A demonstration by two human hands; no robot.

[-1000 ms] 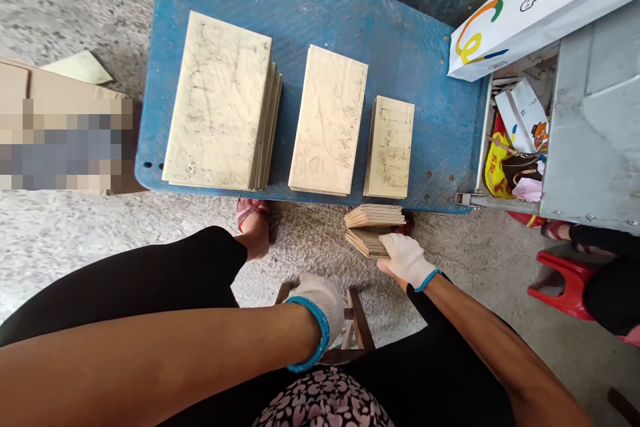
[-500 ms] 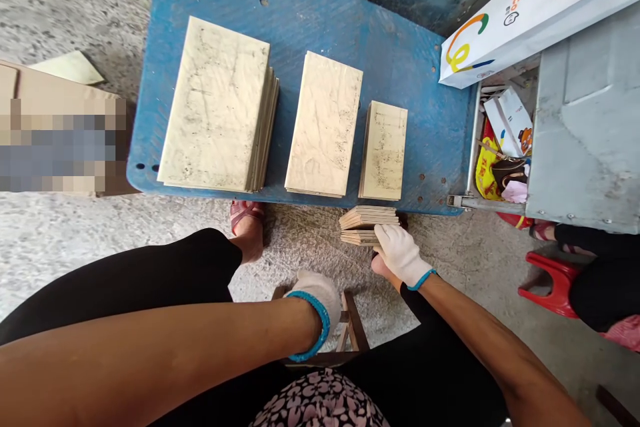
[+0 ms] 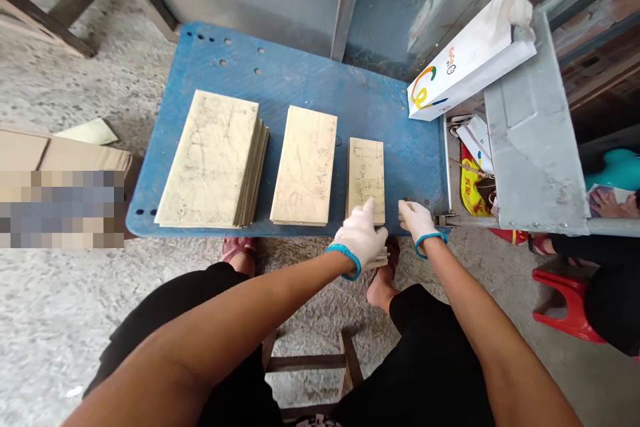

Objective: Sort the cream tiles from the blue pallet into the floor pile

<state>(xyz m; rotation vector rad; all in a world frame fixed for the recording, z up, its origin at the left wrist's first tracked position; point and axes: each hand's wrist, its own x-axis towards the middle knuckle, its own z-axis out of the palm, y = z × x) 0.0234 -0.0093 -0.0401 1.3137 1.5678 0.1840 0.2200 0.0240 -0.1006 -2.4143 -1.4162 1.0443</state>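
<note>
A small stack of pale tiles (image 3: 365,180) lies on the blue plastic board (image 3: 310,67), close to the board's front edge, at the right end of a row. The person's left hand (image 3: 361,237) wears a white glove, and its fingers (image 3: 367,208) reach over the near end of the stack. I cannot tell if they have hold of it. A few more tiles (image 3: 377,260) poke out under that hand, just past the board's front edge. The right hand (image 3: 417,221), also in a white glove, is at the board's front edge, just to the right of the stack. Its fingers (image 3: 404,210) are close together, a bit curled, and hold nothing. To the left on the board lie a middle stack of tiles (image 3: 305,165) and a bigger stack of tiles (image 3: 207,160). A white paper bag (image 3: 465,67) lies past the board's far right corner. Beyond the board's right end stands a red stool (image 3: 570,307), and a cardboard box (image 3: 65,160) is past its left end.
</note>
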